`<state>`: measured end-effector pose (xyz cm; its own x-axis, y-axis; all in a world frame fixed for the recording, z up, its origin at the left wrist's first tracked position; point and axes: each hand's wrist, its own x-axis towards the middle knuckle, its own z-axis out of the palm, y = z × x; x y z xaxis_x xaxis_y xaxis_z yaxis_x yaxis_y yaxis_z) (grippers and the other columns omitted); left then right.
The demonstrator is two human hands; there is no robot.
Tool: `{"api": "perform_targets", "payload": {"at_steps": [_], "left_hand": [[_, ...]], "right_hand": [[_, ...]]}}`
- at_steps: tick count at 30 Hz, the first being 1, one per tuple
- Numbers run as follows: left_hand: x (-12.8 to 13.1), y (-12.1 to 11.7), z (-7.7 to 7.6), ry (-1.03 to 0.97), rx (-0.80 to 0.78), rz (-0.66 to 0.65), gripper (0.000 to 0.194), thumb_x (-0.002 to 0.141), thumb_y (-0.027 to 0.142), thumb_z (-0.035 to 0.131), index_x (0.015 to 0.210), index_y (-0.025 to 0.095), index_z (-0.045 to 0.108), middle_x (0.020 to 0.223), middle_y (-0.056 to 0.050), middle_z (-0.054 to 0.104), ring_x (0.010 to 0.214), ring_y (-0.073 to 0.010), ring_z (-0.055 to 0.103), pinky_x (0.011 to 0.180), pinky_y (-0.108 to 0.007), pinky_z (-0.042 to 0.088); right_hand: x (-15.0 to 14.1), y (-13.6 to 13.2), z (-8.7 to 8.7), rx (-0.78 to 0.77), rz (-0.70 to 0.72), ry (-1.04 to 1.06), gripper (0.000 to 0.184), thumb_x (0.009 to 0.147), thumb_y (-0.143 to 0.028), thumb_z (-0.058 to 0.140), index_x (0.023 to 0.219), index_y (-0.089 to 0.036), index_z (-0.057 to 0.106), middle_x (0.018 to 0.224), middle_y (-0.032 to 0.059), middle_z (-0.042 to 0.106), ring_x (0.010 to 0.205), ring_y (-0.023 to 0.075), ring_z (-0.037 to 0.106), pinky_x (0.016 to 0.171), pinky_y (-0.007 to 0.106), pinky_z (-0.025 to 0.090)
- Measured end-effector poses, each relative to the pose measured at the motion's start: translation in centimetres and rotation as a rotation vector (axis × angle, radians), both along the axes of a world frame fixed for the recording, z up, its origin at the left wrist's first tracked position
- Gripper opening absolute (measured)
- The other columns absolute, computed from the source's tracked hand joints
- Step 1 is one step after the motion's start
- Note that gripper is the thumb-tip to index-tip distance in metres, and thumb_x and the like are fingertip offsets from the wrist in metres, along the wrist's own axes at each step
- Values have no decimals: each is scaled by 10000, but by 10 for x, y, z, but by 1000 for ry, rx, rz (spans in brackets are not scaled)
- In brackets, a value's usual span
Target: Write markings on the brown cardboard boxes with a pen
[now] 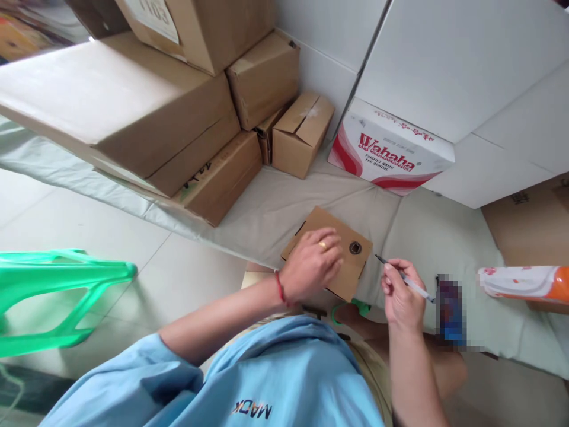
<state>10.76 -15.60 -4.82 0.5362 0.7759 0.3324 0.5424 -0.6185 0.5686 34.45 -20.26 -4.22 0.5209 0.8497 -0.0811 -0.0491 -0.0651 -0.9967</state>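
Observation:
A small flat cardboard box (344, 234) with a round dark mark lies near the cloth's front edge. My left hand (313, 264), wearing a gold ring and a red wrist string, is over the box's left part with its fingers bent and closed against it. Its thumb is hidden. To the right of the box, my right hand (402, 293) is closed around a slim pen (413, 284). The pen's dark tip points at the box's right edge, a short way from it.
Several cardboard boxes (178, 107) are stacked at the back left. A white and red Wahaha carton (391, 148) stands against the white panels. An orange and white roll-shaped pack (524, 281) lies at the right, near a blurred-out item (451, 311). A green plastic stool (66, 279) stands at the left.

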Motion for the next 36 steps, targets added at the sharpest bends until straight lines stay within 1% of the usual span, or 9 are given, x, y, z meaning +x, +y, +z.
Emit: {"api": "perform_targets", "payload": {"at_steps": [1, 3, 6, 9, 14, 18, 25, 29, 36], "left_hand": [[2, 10, -1, 51, -11, 31, 373, 1113, 318, 502, 1312, 142, 763, 1506, -190, 706, 1534, -375, 526, 1214, -562, 447], [7, 24, -6, 169, -26, 29, 437, 1104, 347, 539, 1442, 124, 704, 1645, -189, 598, 1586, -380, 481, 1277, -588, 382], [12, 31, -12, 270, -28, -6, 503, 1126, 385, 512, 1561, 157, 621, 1737, -164, 492, 1618, -344, 456, 1334, -593, 295], [12, 29, -11, 277, -39, -10, 508, 1138, 407, 488, 1571, 175, 618, 1742, -149, 488, 1627, -322, 451, 1342, -576, 281], [9, 30, -7, 268, -67, -22, 496, 1122, 404, 528, 1552, 184, 639, 1743, -132, 490, 1629, -319, 452, 1345, -561, 281], [8, 31, -6, 259, -97, -27, 495, 1116, 397, 547, 1551, 181, 638, 1748, -128, 482, 1636, -319, 444, 1353, -569, 271], [8, 30, -5, 265, -93, -30, 497, 1116, 404, 544, 1546, 175, 641, 1746, -132, 486, 1639, -319, 438, 1355, -567, 277], [8, 30, -2, 292, -105, -27, 492, 1117, 413, 546, 1545, 191, 643, 1751, -115, 483, 1646, -307, 430, 1365, -563, 280], [8, 30, -2, 301, -101, -28, 486, 1118, 416, 543, 1541, 202, 650, 1747, -97, 494, 1644, -302, 432, 1370, -558, 285]], "right_hand": [[-4, 8, -1, 2, 21, -11, 391, 707, -438, 941, 918, -198, 716, 640, -72, 543, 497, 61, 419, 433, 188, 289], [-11, 23, -2, 1, 67, -43, 373, 770, -477, 887, 956, -192, 733, 636, -62, 560, 485, 64, 403, 429, 196, 267], [-17, 41, -8, -12, 128, -113, 391, 834, -499, 830, 1040, -177, 746, 745, 0, 701, 508, 72, 438, 455, 209, 296], [-18, 51, -15, -19, 162, -211, 335, 820, -451, 827, 992, -177, 740, 786, 13, 738, 564, 94, 503, 522, 228, 364], [-16, 53, -22, -12, 165, -392, 166, 811, -355, 759, 793, -204, 692, 670, -29, 657, 621, 130, 554, 626, 264, 426], [-18, 52, -19, -23, 183, -491, 165, 821, -357, 727, 749, -219, 671, 641, -34, 636, 596, 138, 539, 615, 276, 419], [-23, 55, -12, -75, 262, -581, 169, 824, -377, 724, 767, -222, 694, 701, -11, 684, 653, 155, 604, 655, 269, 480], [-22, 59, -11, -96, 212, -624, 168, 820, -382, 695, 779, -220, 692, 711, -4, 697, 659, 160, 616, 669, 271, 495], [-11, 65, -19, -131, 112, -638, 192, 808, -401, 689, 807, -210, 696, 639, -19, 649, 584, 155, 566, 611, 278, 440]]}}
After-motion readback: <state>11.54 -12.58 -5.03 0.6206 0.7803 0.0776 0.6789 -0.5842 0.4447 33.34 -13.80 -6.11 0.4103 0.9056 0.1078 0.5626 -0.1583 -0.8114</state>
